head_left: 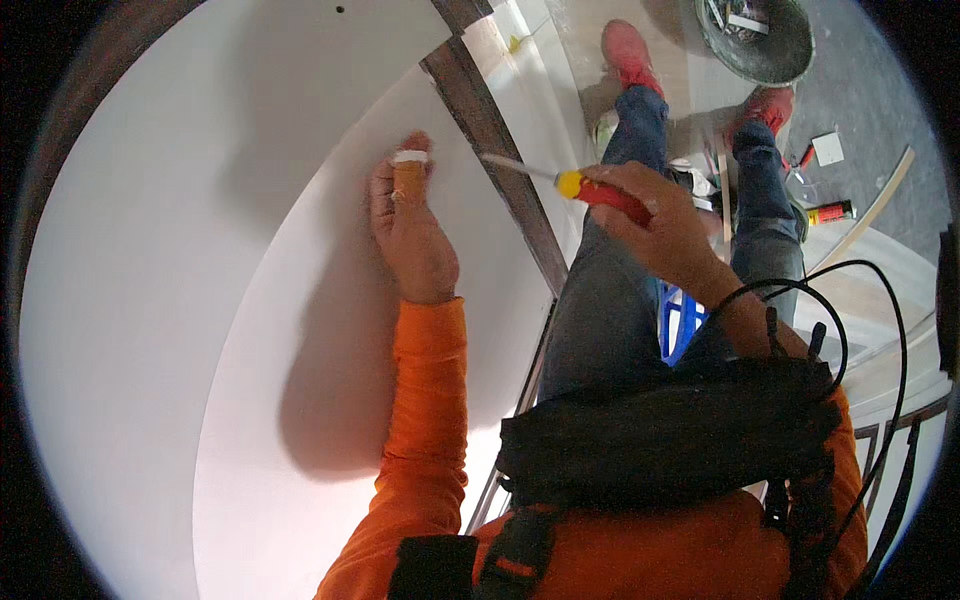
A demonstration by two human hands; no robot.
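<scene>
My left hand is raised beside the white wall panel, palm partly up. Its fingers curl round a short tan cylinder with a white end; its exact kind I cannot make out. To the right, my right hand grips a screwdriver by its red and yellow handle. The thin metal shaft points left, its tip in front of or close to a dark wooden strip along the panel's edge. Whether the tip touches the strip I cannot tell.
A grey bucket with scraps in it stands beyond my feet. Red-handled pliers, a white square plate, a red and yellow tube and a long wooden strip lie at right. Something blue and plastic shows between my legs.
</scene>
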